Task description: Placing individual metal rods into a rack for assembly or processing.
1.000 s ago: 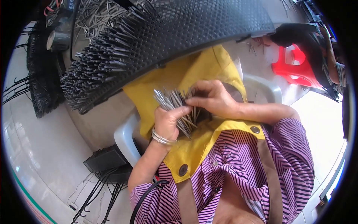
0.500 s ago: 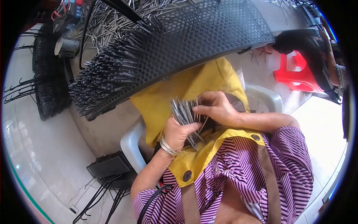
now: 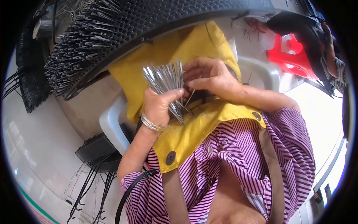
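Observation:
My left hand [image 3: 158, 106] is closed round a fanned bundle of thin silvery metal rods [image 3: 164, 80], its thumb pressed across them. Close against the bundle's right side is my right hand [image 3: 216, 80], fingers curled in. A single thin metal rod [image 3: 193, 91] slants out from under these fingers, which seem to pinch it; the fingertips are partly hidden. Both hands are above the yellow apron [image 3: 182, 138] on my lap. Beyond them, a black perforated panel [image 3: 160, 22] carries many dark, slim pieces [image 3: 80, 52] standing upright in its holes on the left.
Pale chair armrests [image 3: 112, 115] flank me. At lower left stands a black rack [image 3: 99, 151] with hooked rods. Another dark panel [image 3: 31, 82] leans at far left, near a metal can [image 3: 43, 28]. A person [image 3: 309, 33] is at upper right by a red stool [image 3: 287, 58].
The view has shifted, so the panel now lies higher and further left. My left hand still grips the bundle, now more spread out; my right fingers are curled more tightly beside it.

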`<state>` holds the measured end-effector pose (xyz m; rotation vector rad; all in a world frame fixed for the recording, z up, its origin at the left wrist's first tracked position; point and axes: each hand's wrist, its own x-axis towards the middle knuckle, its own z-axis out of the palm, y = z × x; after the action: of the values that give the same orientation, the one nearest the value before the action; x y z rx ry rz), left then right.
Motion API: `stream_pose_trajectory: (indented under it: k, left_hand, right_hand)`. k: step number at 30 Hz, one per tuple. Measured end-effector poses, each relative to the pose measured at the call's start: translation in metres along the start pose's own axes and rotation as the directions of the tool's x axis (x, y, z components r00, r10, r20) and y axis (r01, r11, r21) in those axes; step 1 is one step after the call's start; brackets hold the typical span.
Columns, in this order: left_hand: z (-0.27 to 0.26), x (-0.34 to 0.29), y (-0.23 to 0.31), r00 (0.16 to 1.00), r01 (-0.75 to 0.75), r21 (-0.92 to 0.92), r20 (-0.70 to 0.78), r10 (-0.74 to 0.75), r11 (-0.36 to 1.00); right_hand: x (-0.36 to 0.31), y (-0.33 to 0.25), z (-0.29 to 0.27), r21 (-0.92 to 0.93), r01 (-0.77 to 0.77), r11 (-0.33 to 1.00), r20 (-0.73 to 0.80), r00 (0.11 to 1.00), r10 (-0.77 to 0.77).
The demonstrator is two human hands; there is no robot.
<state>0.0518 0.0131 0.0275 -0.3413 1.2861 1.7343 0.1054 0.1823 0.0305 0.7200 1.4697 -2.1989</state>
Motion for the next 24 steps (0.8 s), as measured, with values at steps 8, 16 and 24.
stream_pose_trajectory:
  k: [8,16,24]
  left_hand:
    - [0.001,0.001,-0.003,0.999,0.002,0.034,-0.044,0.0,0.999]
    - [0.002,0.005,-0.003,0.999,-0.045,0.041,0.002,0.045,0.998]
    - [0.001,0.004,-0.002,0.999,-0.034,-0.026,0.01,0.034,0.999]
  right_hand:
    - [0.015,0.007,-0.014,0.175,0.027,0.984,0.088,0.995,-0.043]
    - [0.032,-0.009,0.009,0.075,0.169,0.983,-0.095,0.982,-0.162]
    - [0.033,-0.005,0.014,0.179,0.22,0.959,-0.086,0.975,-0.207]
